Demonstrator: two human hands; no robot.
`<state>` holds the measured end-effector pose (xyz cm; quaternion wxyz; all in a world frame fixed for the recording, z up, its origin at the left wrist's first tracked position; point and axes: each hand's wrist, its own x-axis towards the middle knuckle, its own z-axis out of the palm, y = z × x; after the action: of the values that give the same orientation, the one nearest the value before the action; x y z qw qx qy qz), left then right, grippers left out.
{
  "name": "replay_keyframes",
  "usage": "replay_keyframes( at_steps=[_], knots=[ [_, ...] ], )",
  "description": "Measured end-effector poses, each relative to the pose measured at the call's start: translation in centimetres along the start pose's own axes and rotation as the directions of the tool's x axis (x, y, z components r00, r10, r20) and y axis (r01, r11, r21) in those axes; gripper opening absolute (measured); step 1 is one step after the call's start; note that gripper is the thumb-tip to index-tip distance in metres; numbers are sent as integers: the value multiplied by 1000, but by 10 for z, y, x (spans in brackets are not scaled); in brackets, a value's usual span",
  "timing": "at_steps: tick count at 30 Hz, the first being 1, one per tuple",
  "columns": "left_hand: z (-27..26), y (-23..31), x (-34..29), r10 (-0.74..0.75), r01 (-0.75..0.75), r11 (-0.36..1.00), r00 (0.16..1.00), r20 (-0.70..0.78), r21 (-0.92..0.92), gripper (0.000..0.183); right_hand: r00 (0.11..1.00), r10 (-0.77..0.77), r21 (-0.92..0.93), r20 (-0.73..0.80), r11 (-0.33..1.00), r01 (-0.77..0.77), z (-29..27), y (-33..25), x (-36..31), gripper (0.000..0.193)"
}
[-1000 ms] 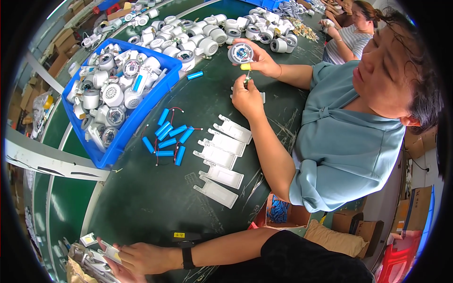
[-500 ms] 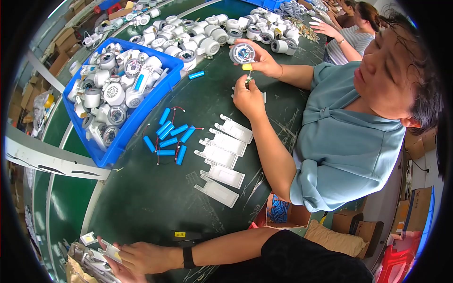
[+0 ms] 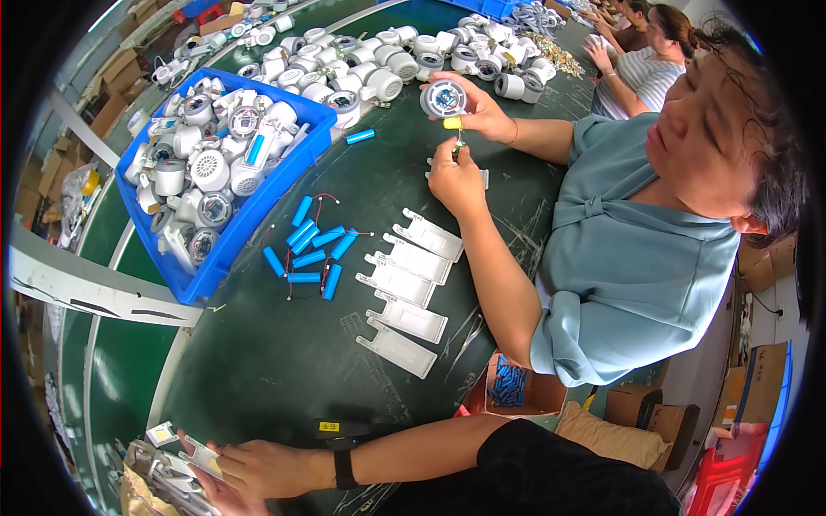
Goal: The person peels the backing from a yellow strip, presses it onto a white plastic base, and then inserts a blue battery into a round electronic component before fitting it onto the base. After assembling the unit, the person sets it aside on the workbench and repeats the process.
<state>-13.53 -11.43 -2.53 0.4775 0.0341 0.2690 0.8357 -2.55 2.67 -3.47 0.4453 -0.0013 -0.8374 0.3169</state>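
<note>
At the lower left, my right hand (image 3: 262, 469), with a black strap on its wrist, has its fingers bent against a flat white plastic cover (image 3: 203, 457). My left hand (image 3: 225, 497) is beneath, gripping the same cover from its other side; much of this hand is hidden by the right one and the picture's rim. Close to the fingertips is a small white piece with a yellow square (image 3: 161, 434). Below the hands, a brown paper-lined box (image 3: 142, 490) contains several white plastic parts.
A row of white covers (image 3: 396, 351) and blue battery cells (image 3: 303, 278) with wires lie on the green table. A blue crate (image 3: 194, 288) of white lamp-like units stands beyond. Across, a co-worker's hands (image 3: 460, 181) hold a round white unit (image 3: 444, 100). A black object (image 3: 340, 428) lies beside my forearm.
My hands and the cover stay in nearly the same place. Farther back, the striped-shirt co-worker's hand has drawn up from its outstretched position. The co-worker opposite barely moves.
</note>
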Motion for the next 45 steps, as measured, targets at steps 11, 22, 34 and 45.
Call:
replay_keyframes(
  at_steps=[11, 22, 34, 45],
  knots=[
    [8, -4, 1, 14, -17, 998, 999, 38, 64, 49, 999, 9, 16, 41, 1000, -9, -3, 0, 0, 18],
    [0, -2, 2, -2, 2, 1000, 998, 63, 13, 49, 999, 11, 7, 45, 1000, -11, -3, 0, -1, 19],
    [-4, 3, 1, -20, 20, 1000, 998, 63, 1, 49, 999, 8, 8, 39, 1000, -8, -3, 0, 1, 18],
    [-12, 7, -2, -27, 27, 1000, 1000, -3, -5, 49, 999, 10, 16, 51, 1000, -11, -2, -1, 0, 19]
  ],
)
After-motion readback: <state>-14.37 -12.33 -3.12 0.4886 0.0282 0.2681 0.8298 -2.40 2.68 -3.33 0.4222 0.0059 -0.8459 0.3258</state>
